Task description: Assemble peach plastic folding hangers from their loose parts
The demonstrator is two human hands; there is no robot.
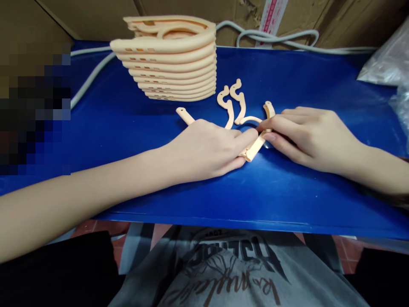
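My left hand (214,149) and my right hand (303,136) meet over the blue table, both closed on one small beige plastic piece (255,147). The left fingers pinch its lower end, and the right thumb and forefinger hold its upper end. Two curved beige hooks (239,102) lie just behind the hands. Another beige piece (269,109) stands out behind my right fingertips. A beige strip (185,116) shows partly beyond my left hand, which hides the rest of it.
A tall stack of beige curved frames (172,64) stands at the back left. White cables (287,38) run along the back edge of the blue table (204,200). Clear plastic bags (386,64) lie at the right. Cardboard is behind the table.
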